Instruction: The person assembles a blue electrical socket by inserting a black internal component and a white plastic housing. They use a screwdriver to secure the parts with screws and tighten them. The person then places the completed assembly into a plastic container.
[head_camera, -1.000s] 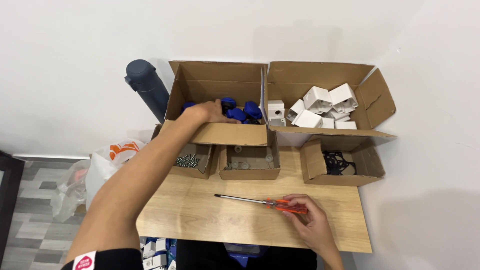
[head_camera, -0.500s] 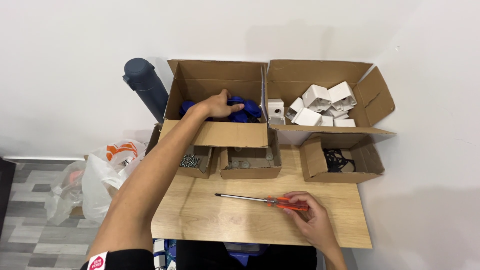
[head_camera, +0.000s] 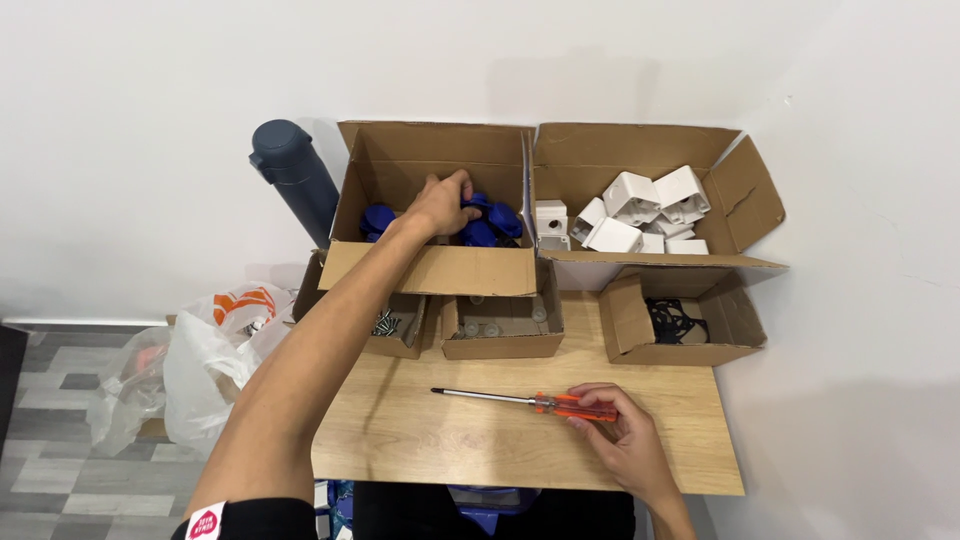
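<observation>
While our left hand reaches into the big cardboard box at the back left of the wooden table, its fingers curl down among the blue parts heaped inside; we cannot tell whether they have closed on one or only touch the pile. Our right hand rests on the table near its front edge, fingers wrapped loosely around the orange handle of a screwdriver, which lies flat on the wood with its metal shaft pointing left. The screwdriver sits well in front of the box of blue parts, toward the table's right half.

Just right of that box, touching it, stands a second large open box holding white plastic housings. In front of the blue-part box, between it and the screwdriver, sit two small open cartons: the left one holds screws, the middle one holds small pale pieces we cannot make out. A third small carton, farther right, holds dark tangled items. Behind and left of the blue-part box, a dark blue-grey flask stands against the white wall. Left of the table, down on the floor, lies a white plastic bag with orange print.
</observation>
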